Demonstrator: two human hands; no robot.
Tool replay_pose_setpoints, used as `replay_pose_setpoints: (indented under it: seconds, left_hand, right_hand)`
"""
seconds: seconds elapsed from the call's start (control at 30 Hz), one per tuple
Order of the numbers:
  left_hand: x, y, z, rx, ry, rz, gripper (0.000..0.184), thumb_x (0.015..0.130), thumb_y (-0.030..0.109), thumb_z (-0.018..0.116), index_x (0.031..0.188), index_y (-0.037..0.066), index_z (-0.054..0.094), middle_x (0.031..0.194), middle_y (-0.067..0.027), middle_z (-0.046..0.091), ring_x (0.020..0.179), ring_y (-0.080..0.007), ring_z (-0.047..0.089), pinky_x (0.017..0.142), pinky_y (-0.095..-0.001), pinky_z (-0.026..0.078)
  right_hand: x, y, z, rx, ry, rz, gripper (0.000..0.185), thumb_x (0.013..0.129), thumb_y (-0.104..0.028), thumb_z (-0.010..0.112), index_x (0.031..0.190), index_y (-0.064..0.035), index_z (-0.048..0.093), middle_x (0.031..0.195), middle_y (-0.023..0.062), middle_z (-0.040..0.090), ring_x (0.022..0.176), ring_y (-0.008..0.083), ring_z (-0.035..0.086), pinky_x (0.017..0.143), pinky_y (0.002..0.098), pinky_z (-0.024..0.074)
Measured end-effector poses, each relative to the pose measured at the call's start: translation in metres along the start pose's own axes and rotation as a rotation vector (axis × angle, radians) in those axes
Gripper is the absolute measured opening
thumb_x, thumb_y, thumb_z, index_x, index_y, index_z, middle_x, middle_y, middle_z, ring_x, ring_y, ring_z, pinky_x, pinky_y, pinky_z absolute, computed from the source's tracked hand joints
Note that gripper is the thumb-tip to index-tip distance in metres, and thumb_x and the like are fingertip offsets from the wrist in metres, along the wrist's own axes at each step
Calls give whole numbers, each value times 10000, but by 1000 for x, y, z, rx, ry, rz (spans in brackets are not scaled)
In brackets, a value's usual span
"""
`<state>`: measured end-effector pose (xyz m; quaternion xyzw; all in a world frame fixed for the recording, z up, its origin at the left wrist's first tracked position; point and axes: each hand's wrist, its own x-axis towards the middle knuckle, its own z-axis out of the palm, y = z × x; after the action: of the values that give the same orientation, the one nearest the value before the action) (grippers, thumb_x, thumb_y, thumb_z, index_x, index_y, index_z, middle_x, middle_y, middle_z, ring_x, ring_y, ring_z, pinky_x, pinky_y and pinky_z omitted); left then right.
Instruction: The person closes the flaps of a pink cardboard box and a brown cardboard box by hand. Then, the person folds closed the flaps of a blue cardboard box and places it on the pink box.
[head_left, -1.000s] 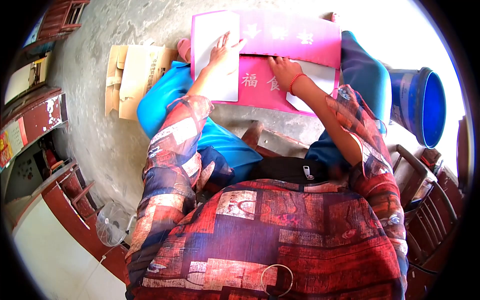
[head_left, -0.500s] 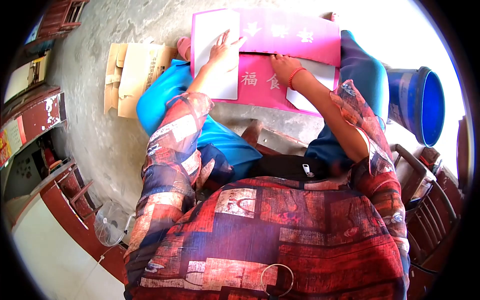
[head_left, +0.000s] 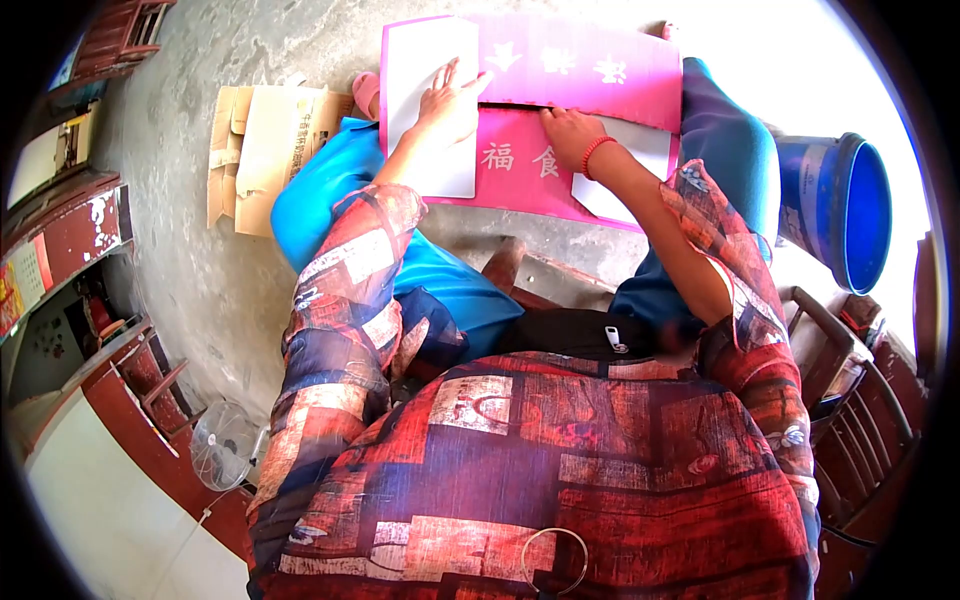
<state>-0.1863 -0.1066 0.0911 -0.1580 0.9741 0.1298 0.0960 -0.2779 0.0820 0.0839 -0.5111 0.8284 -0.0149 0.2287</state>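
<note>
A pink cardboard box (head_left: 520, 182) with white characters and white end panels lies across my lap area between my knees. A dark slit runs between its upper pink flap (head_left: 580, 85) and the lower pink panel. My left hand (head_left: 450, 108) lies flat on the white left panel (head_left: 405, 75), fingers spread, with the thumb reaching the edge of the upper flap. My right hand (head_left: 574, 137), with a red bead bracelet (head_left: 597, 155) at the wrist, is curled at the lower panel's edge beside the slit. Its fingertips are partly hidden there.
A flattened brown cardboard box (head_left: 275, 150) lies on the concrete floor to the left. On the right stand a blue bucket (head_left: 865, 215) and a wooden chair (head_left: 865, 420). A white fan (head_left: 225, 445) is at the lower left.
Both hands stay in nearly the same places on the box. The upper pink flap has tilted very slightly; little else differs.
</note>
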Motion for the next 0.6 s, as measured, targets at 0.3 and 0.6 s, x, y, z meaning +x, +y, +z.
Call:
replay_pose_setpoints:
  seconds: [0.3, 0.6]
  left_hand:
    - [0, 0, 0, -11, 9, 6, 529, 802, 119, 442, 1308, 264, 388, 1435, -155, 137, 1317, -325, 158, 1019, -447, 264]
    - [5, -8, 10, -28, 60, 43, 517, 794, 97, 442, 1289, 245, 418, 1424, -172, 162, 1310, -338, 174, 1013, -465, 270]
  right_hand:
    - [-3, 0, -1, 14, 25, -3, 346, 775, -43, 484, 1117, -3, 458, 1129, 153, 526, 1015, 281, 544, 816, 363, 470]
    - [-2, 0, -1, 6, 19, -1, 335, 777, -50, 480, 1110, -10, 462, 1126, 145, 530, 1011, 285, 545, 811, 365, 471]
